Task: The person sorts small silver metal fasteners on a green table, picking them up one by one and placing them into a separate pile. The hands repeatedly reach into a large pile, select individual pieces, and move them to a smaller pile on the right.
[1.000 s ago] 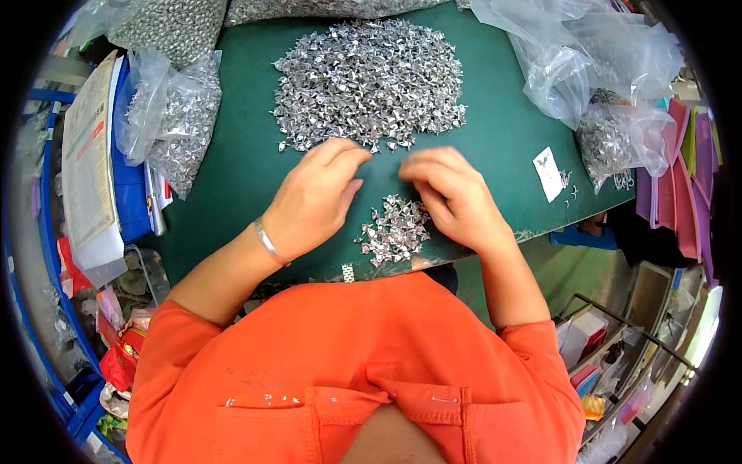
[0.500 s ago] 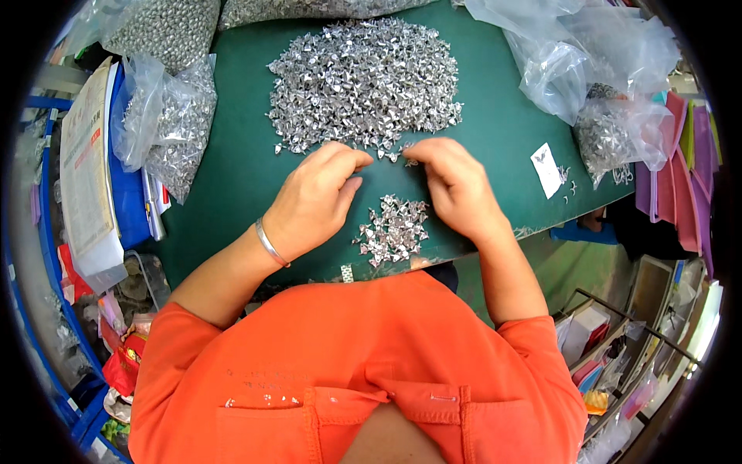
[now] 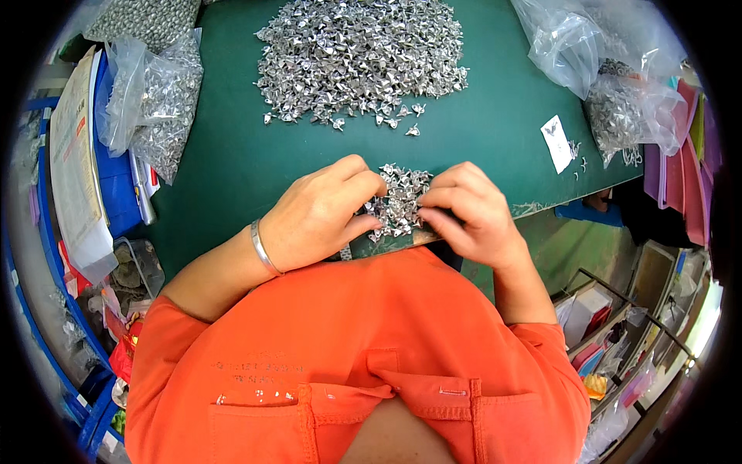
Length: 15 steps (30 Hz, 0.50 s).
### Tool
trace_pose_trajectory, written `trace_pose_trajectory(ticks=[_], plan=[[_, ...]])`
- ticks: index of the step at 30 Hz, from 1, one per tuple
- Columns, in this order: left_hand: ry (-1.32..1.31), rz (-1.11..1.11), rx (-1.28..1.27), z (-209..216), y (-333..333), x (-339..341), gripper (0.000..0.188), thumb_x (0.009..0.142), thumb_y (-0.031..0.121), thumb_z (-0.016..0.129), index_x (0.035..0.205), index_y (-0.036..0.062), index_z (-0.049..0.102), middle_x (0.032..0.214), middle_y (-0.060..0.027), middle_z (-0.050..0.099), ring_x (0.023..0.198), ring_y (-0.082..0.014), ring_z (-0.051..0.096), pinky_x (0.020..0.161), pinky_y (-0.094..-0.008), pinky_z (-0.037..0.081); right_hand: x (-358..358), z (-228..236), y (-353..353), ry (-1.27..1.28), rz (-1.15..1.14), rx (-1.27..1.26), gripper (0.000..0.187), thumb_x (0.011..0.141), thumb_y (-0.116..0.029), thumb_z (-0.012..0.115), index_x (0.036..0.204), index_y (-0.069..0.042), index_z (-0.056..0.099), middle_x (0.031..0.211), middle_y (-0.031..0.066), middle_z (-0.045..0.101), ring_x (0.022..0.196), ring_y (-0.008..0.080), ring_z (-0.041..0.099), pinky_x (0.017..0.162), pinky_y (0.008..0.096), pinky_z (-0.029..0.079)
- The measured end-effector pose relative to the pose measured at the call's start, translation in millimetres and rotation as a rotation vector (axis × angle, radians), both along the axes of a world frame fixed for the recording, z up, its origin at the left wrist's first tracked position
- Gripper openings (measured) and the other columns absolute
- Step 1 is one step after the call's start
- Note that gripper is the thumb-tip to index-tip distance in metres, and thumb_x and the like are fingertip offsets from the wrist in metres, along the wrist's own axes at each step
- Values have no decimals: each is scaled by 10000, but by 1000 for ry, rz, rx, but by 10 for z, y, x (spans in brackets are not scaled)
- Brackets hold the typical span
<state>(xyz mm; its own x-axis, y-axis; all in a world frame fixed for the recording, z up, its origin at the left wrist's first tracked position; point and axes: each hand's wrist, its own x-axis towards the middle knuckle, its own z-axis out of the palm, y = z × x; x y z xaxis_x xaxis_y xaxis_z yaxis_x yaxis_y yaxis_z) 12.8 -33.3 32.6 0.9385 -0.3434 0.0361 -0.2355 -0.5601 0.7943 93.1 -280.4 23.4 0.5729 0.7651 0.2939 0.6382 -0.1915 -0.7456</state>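
A small heap of shiny silver metal pieces (image 3: 399,197) lies near the table's front edge, between my two hands. My left hand (image 3: 321,209), with a silver bangle on its wrist, is at the heap's left side. Its thumb and index finger are apart, their tips touching the pieces. At the right side my right hand (image 3: 471,213) has curled fingers, with thumb and fingertips close together at the heap's edge. Whatever they pinch is hidden. Farther back spreads a much larger pile of similar metal pieces (image 3: 359,58), with a few loose ones along its near edge.
Clear plastic bags of metal parts (image 3: 166,112) stand at the left. Another filled bag (image 3: 618,116) sits at the right, beside a white card (image 3: 556,145) and a few thin pieces. The green table (image 3: 224,185) ends just before my orange shirt (image 3: 348,332).
Both hands have come back from the large pile's near edge to the sides of the small heap. The view has shifted slightly, so the large pile appears higher up.
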Motion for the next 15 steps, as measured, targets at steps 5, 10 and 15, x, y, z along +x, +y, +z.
trace_pose_trajectory(ticks=[5,10,15], plan=[[-93,0,-10,-103,-44,17,277,767,15,808,994,29,651,927,-98,578,783,-267,628,664,-362,521,-122,-107,136,-88,27,-51,166,782,-88,794,930,-71,722,934,43,639,863,265,615,762,386,484],[-47,3,-50,-100,-2,17,272,783,-4,795,1014,21,655,928,-97,591,765,-242,623,652,-336,517,-72,-104,86,-26,-57,104,165,769,-2,777,914,-47,711,930,77,671,828,273,638,729,377,511],[52,123,-204,25,-103,68,290,851,-15,760,1125,-11,667,1009,-86,669,791,-142,680,678,-268,553,-2,-54,-11,203,-237,135,82,859,36,721,930,4,697,940,124,688,860,238,680,742,324,544]])
